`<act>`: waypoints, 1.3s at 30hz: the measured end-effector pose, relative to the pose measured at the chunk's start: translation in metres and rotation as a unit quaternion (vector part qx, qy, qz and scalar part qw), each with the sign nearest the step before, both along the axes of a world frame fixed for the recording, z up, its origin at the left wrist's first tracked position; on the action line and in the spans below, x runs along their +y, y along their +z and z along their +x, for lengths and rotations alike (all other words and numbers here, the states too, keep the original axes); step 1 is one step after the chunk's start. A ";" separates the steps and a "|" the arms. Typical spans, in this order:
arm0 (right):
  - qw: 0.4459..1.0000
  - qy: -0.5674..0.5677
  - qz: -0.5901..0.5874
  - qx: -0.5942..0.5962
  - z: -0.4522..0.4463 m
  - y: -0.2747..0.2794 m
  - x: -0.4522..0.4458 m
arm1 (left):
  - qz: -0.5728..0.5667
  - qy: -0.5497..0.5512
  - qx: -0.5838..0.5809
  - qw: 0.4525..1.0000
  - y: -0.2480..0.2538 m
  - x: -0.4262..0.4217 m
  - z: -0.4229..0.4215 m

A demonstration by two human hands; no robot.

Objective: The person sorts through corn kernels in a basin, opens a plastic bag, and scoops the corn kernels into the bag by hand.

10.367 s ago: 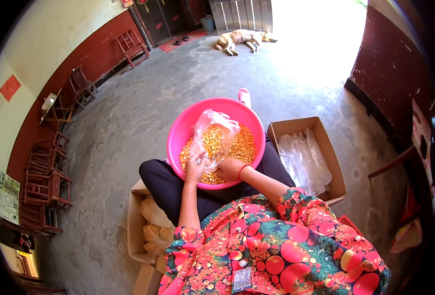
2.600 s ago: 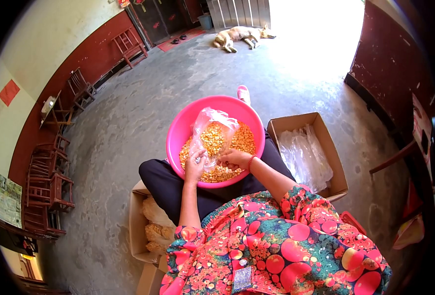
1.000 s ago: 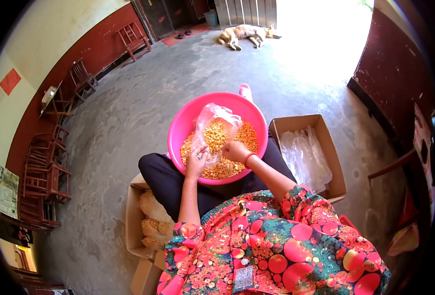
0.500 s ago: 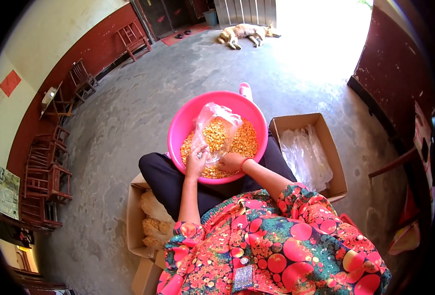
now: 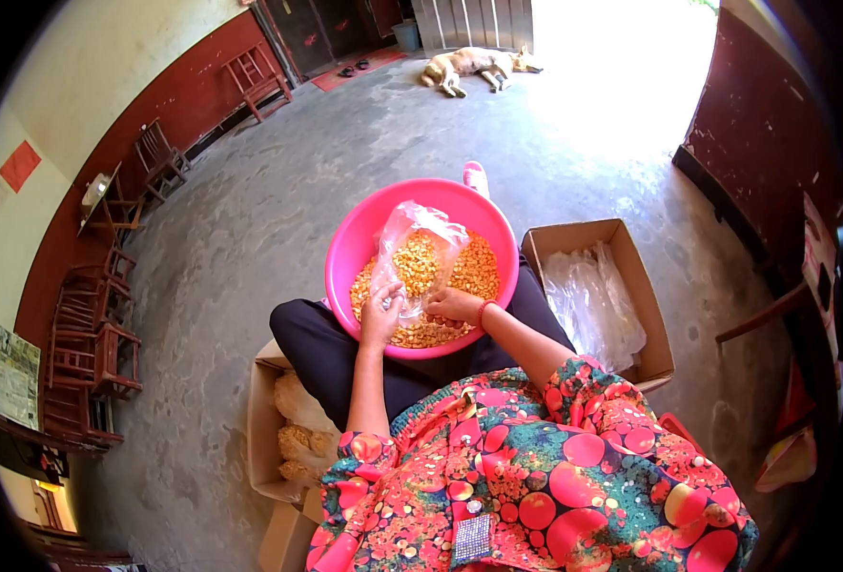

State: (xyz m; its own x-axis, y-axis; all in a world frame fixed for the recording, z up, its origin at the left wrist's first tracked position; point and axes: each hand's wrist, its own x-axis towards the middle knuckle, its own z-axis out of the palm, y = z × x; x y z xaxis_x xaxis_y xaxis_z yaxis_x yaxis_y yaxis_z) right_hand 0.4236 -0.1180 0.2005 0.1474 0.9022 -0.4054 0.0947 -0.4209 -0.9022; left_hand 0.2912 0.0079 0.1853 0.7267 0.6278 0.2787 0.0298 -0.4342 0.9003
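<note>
A pink basin (image 5: 343, 250) full of yellow corn kernels (image 5: 474, 272) rests at my lap, between my legs. Inside it a clear plastic bag (image 5: 404, 227) lies with corn in it or showing through it. My left hand (image 5: 381, 313) pinches the near left edge of the bag. Just to the right, my right hand (image 5: 455, 307), a red band at its wrist, is closed over the kernels by the bag's near edge. Its fingertips point down and left, and what they hold is hidden.
At my right stands a cardboard box (image 5: 652, 329) of clear plastic bags (image 5: 588, 305). Another box (image 5: 261, 429) at my left holds filled bags (image 5: 302, 443). A dog (image 5: 474, 67) lies near the bright doorway. Wooden chairs (image 5: 88, 334) line the left wall.
My right hand has risen a little out of the kernels, its knuckles now turned up beside the bag. My left hand and the bag have barely moved.
</note>
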 end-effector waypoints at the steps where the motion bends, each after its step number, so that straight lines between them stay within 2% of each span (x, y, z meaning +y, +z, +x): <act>1: 1.000 0.000 0.000 0.000 0.001 -0.001 0.000 | -0.026 0.001 0.010 1.000 0.006 -0.004 -0.001; 3: 0.997 -0.006 -0.006 0.080 0.004 -0.001 0.000 | -0.051 0.002 0.018 0.999 0.009 -0.005 -0.001; 6: 0.989 -0.033 0.006 0.141 0.008 -0.003 -0.001 | -0.016 0.005 0.020 1.000 0.005 -0.002 -0.001; 10: 0.987 -0.053 -0.007 0.154 0.009 0.000 -0.001 | -0.021 0.006 0.022 1.000 0.006 -0.003 -0.001; 12: 0.996 -0.027 0.004 0.088 0.007 -0.002 -0.001 | -0.033 0.005 0.021 0.999 0.005 -0.002 -0.001; 19: 0.994 -0.001 0.016 0.106 0.006 -0.012 0.003 | -0.040 0.004 0.026 0.999 0.005 -0.002 -0.001; 21: 0.997 0.019 0.005 0.078 0.005 -0.011 0.002 | -0.046 0.002 0.031 0.998 0.005 -0.002 -0.001; 26: 0.994 0.024 -0.034 0.105 0.001 -0.004 -0.001 | -0.070 -0.001 0.025 0.997 0.009 -0.005 -0.001; 28: 0.994 0.032 -0.039 0.100 0.001 -0.006 0.001 | -0.045 0.000 0.019 0.999 0.003 -0.002 -0.001; 30: 0.995 0.071 0.004 -0.073 0.001 -0.010 0.003 | -0.019 0.001 0.012 1.000 0.000 0.000 -0.001; 31: 0.995 0.072 0.004 -0.073 0.002 -0.010 0.004 | -0.022 0.000 0.012 1.000 0.000 0.000 0.000; 33: 0.993 0.084 -0.071 0.050 0.005 -0.011 0.005 | -0.024 0.001 0.012 1.000 -0.003 0.002 0.000; 37: 0.994 0.055 -0.062 0.070 0.005 -0.003 0.001 | -0.042 0.001 0.021 0.999 -0.008 0.005 0.000; 39: 0.989 -0.018 -0.016 0.144 0.003 0.007 -0.005 | -0.058 0.005 0.022 0.998 -0.005 0.003 0.000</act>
State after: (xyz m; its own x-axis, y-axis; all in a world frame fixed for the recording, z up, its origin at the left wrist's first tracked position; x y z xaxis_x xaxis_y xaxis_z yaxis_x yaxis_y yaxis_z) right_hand 0.4263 -0.1227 0.2070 0.0536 0.8848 -0.4628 -0.1807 -0.4473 -0.8760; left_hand 0.2911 0.0111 0.1800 0.7304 0.6611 0.1717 0.0742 -0.3267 0.9422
